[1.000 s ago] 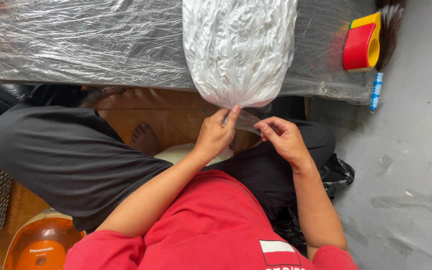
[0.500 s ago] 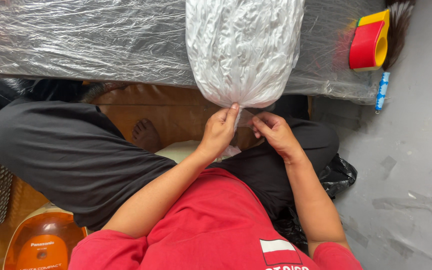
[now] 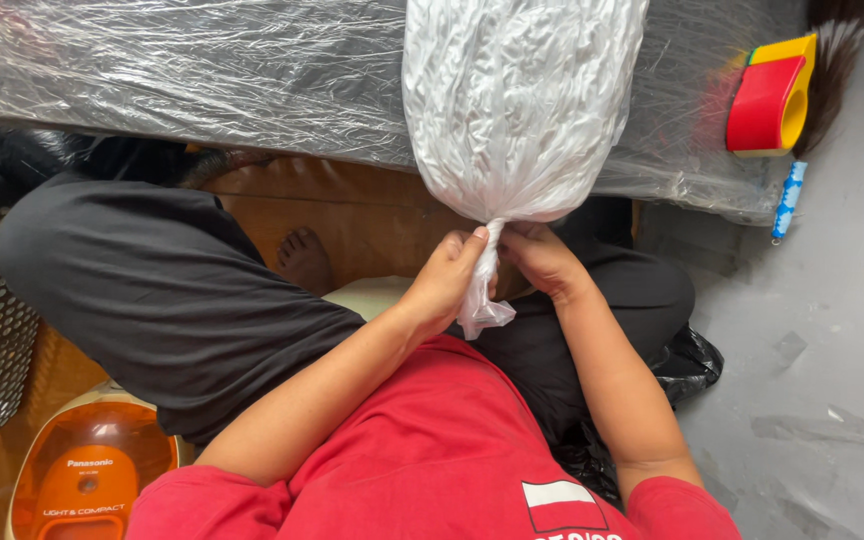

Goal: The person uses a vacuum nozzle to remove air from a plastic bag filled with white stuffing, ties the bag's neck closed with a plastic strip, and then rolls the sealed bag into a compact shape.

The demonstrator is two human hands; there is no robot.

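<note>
Both forearms reach forward; the left hand (image 3: 444, 285) and right hand (image 3: 542, 260) clamp the twisted neck of a bulging, white-filled clear plastic bag (image 3: 520, 100) between them.

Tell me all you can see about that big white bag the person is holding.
The white bag is thin, crinkly, see-through plastic, stuffed full of something white and bulging round. Its body rests on a surface wrapped in clear plastic sheet. The mouth is gathered and twisted into a narrow neck that hangs down toward the person's lap, with a loose tail at the end. The left hand grips the neck from one side and the right hand pinches it from the other.
</note>
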